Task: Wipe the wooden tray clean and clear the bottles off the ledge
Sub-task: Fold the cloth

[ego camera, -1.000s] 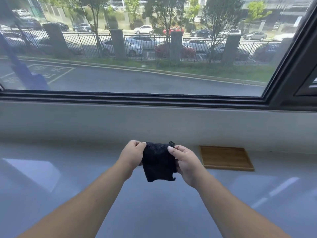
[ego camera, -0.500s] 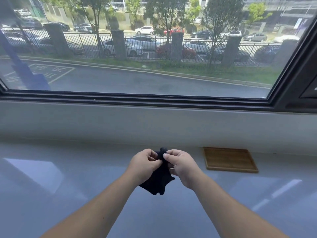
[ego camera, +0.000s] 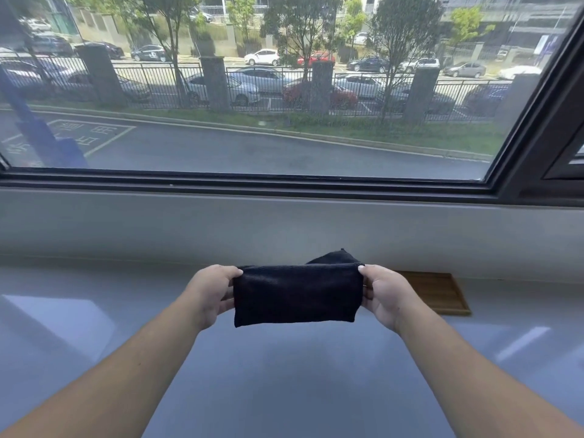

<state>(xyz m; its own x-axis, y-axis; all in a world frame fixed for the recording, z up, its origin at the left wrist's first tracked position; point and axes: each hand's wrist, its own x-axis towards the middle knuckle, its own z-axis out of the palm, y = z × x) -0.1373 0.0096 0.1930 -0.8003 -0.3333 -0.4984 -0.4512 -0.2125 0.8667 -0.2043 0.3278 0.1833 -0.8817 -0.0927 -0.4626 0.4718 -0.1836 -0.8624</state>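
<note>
Black cloth pinched at both short ends and stretched flat between the hands, folded over along its top edge, with a loose corner sticking up behind near the right end. Left hand closed on the left end, thumb on top at the upper corner, fingers curled behind. Right hand closed on the right end the same way, thumb tip at the upper corner. Both forearms bare, reaching in from the bottom corners. Cloth held up in the air, clear of the pale glossy ledge below, where a faint shadow falls.

Wooden tray flat on the ledge just beyond and to the right of the right hand, partly hidden by it, lying close to the low grey wall under the window. Nothing visible on the shown part of the tray.

Above the wall, a dark window frame and a wide pane. Outside: a grey road, a grass strip, a railing fence with stone posts, parked cars and trees.
</note>
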